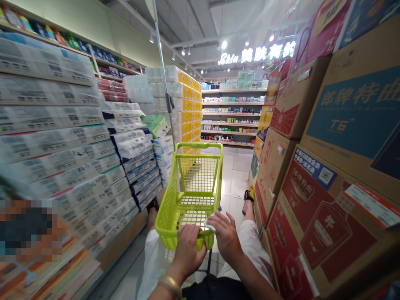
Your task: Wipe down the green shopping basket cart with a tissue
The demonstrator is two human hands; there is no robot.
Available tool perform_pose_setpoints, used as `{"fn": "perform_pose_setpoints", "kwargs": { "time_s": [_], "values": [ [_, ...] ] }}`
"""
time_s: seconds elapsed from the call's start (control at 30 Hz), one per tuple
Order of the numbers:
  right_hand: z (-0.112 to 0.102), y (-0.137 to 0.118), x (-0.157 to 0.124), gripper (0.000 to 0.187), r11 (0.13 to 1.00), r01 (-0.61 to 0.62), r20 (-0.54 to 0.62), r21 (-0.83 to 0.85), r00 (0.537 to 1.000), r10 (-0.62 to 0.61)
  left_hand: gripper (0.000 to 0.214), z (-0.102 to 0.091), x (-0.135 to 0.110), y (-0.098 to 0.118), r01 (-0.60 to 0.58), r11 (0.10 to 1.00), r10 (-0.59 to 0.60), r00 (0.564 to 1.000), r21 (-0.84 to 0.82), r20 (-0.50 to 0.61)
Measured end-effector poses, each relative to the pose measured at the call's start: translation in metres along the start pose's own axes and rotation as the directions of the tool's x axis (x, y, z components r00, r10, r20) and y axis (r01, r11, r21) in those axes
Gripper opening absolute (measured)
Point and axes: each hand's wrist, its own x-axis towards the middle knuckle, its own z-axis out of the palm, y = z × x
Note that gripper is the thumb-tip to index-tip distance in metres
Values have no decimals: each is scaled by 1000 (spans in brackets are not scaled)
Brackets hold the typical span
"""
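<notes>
A lime-green shopping basket cart (pixel 175 208) stands in front of me in a narrow store aisle, with nothing visible inside it. My left hand (pixel 186 249) is closed around its near rim. Beside it, my right hand (pixel 225 234) rests on the same rim with its fingers curled over a small white piece of paper or cloth (pixel 208 225). A gold bangle (pixel 170 285) circles my left wrist. Below the basket I see my light trousers and sandalled feet (pixel 247 196).
Stacked packs of tissue paper (pixel 78 166) wall the left side. Large cardboard boxes (pixel 312 175) with red and blue print are piled on the right. A metal pole (pixel 164 75) rises beside the basket. White floor tiles (pixel 234 175) lead to shelves of small goods (pixel 231 121) at the far end.
</notes>
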Motion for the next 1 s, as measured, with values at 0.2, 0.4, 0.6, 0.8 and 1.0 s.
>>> {"fn": "perform_pose_setpoints", "kwargs": {
  "time_s": [0.2, 0.4, 0.6, 0.8, 1.0],
  "values": [
    [0, -10, -1, 34, 989, 122, 54, 88, 990, -127, 9, -13, -9, -3, 31, 999, -31, 999, -25, -24],
    [-3, -3, 16, 38, 998, 24, 59, 64, 998, -28, 5, -20, -15, -6, 53, 999, -53, 998, -14, -41],
    [10, -30, 7, 37, 977, 152, 144, 147, 974, -173, 18, -27, -16, -20, 35, 999, -34, 997, 13, -67],
    [14, -9, 31, 42, 994, 26, 59, 105, 998, -32, 18, -38, -13, -21, 23, 987, -26, 1000, 161, 14],
    [23, -21, 22, 44, 978, 88, 135, 189, 984, -115, 11, -27, -9, -4, -32, 978, 33, 999, 206, 0]
  ]
}}
